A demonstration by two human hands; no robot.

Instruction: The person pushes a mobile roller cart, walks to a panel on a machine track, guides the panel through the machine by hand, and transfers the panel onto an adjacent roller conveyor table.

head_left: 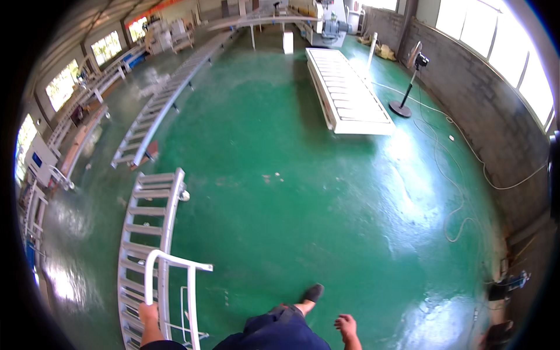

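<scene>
My left hand [149,313] is wrapped round the upright of a white tubular frame [175,260], whose bent top bar ends in an open tube pointing right. The lower part of this frame runs out of the picture at the bottom. Just beyond it, a grey roller conveyor section [146,228] stretches away along my left side; a pale caster shows by its far right corner. My right hand [346,324] hangs free over the green floor, its fingers loosely curled and holding nothing I can see. My foot in a dark shoe [313,292] is forward between the hands.
A longer roller conveyor [169,93] continues ahead on the left. A white roller bed [350,90] stands ahead to the right, near a pedestal fan [401,108]. White cable [484,175] trails along the right wall. Machinery [329,26] stands at the far end.
</scene>
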